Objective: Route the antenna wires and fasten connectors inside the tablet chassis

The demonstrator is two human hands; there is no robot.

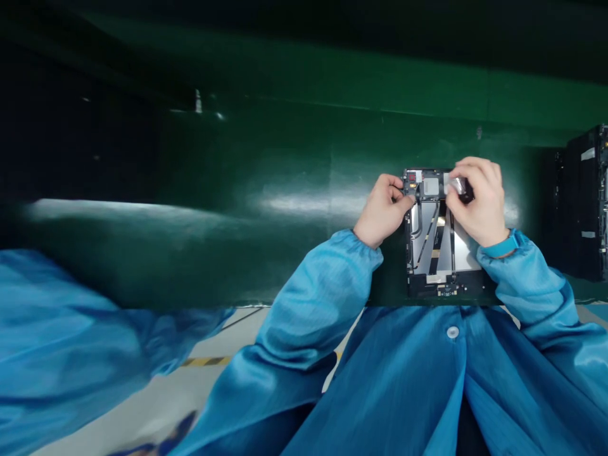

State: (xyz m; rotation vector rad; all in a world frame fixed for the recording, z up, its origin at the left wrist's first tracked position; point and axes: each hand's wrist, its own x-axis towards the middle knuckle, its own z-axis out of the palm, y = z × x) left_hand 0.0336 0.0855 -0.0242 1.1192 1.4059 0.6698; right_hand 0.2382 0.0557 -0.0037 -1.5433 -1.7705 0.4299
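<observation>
Spreading across most of the view, a green tabletop (204,253) carries an opened tablet-like device (465,247) at about 2 o'clock from the centre, its long side running away from the person in the blue smock (399,380). From where I stand, the work in hand looks like fine handling at the device's far end, around a small circuit board (425,185). Both hands crowd that end and hide part of it, so any next move there calls for steady, small movements and a clear line of sight.

At 3 o'clock, a tall black stacked unit (586,202) stands at the tabletop's far right. Toward 8 o'clock, a blue cloth (71,342) lies at the edge of view, and I cannot tell whose it is. Floor tape (206,361) shows in yellow and black below.

The right hand (479,206), with a teal wristband (503,246), has its fingers (475,172) pinched together on a silvery strip (456,185). The left hand (382,212) has its fingers (394,187) curled at the board's near corner; whether they clamp it, I cannot tell.
</observation>
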